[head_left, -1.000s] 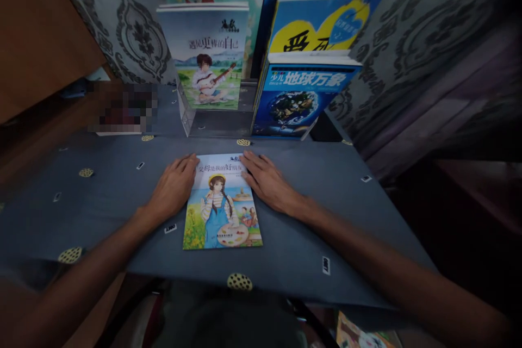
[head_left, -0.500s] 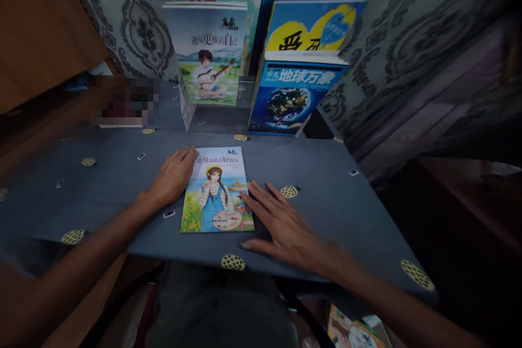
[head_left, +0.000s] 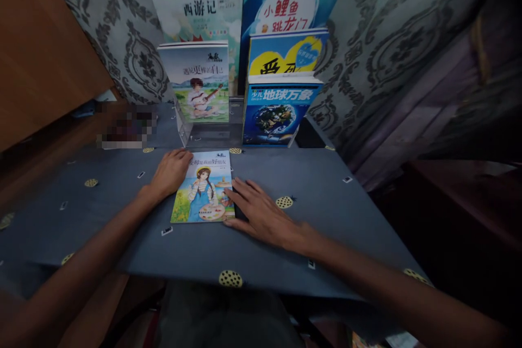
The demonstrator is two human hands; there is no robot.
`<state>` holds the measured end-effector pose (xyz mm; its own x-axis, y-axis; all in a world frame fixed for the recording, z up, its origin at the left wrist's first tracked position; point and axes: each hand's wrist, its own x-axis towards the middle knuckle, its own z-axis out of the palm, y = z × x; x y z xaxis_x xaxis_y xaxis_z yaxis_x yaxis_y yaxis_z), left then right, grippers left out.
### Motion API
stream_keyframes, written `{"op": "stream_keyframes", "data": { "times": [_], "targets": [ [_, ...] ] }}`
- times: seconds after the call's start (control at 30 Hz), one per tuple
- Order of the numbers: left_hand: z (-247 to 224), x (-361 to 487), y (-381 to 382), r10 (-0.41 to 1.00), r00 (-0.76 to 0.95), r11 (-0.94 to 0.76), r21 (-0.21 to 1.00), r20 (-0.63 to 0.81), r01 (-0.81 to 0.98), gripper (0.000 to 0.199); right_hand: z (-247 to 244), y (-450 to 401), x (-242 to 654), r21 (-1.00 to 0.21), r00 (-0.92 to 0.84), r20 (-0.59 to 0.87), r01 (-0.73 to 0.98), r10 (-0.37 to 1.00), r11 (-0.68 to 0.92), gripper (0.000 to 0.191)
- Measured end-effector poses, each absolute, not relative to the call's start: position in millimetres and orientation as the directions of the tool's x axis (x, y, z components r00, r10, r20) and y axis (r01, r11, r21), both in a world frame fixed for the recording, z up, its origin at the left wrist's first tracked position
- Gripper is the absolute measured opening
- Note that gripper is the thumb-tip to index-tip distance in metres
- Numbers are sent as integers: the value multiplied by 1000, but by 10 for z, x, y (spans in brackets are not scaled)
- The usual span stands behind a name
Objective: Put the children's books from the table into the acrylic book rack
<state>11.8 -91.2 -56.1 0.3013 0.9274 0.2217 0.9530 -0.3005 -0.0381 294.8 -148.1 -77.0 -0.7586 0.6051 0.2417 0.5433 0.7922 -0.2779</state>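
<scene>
A thin paperback book (head_left: 204,190) lies face up on the cloth-covered table (head_left: 134,228). Its cover has a girl in a yellow hat and blue overalls holding a palette. My left hand (head_left: 171,171) rests at the book's upper left edge, fingers stretched along it and thumb hidden. On the other side, my right hand (head_left: 261,212) lies flat with fingers apart. Its fingertips reach over the right edge of the cover, and the thumb is by the lower right corner. Both hands are open, with the book between them.
Behind the book, a clear stand (head_left: 183,128) holds a guitar-player book (head_left: 204,87). An earth-cover book (head_left: 273,117) stands to its right, before a yellow-and-blue book (head_left: 281,54). Taller books, including a green one (head_left: 196,5), rise behind. A blurred-out item (head_left: 128,128) lies at left.
The camera view has tilted up, showing more of the tall books. My right thumb has drawn in toward the book's lower corner. The left hand stays at the left edge.
</scene>
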Motion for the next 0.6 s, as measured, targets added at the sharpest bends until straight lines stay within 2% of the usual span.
{"op": "stream_keyframes", "data": {
  "times": [0.13,0.3,0.4,0.5,0.6],
  "targets": [
    [-546,294,-834,907,367,-375,0,205,927,36,-777,-1445,2968,-287,-760,262,527,595,800,66],
    [-595,583,-694,856,493,-511,112,158,852,54,-792,-1432,2978,-289,-766,248,526,593,800,68],
    [-615,657,-689,827,543,-561,164,143,811,54,-793,-1428,2981,-308,-765,238,524,598,794,68],
    [-619,655,-801,800,585,-600,203,134,774,55,-774,-1419,2993,-358,-759,235,514,607,780,69],
    [-599,636,-999,768,630,-637,244,116,731,61,-729,-1392,3012,-480,-701,261,502,664,719,61]
  ]
}}
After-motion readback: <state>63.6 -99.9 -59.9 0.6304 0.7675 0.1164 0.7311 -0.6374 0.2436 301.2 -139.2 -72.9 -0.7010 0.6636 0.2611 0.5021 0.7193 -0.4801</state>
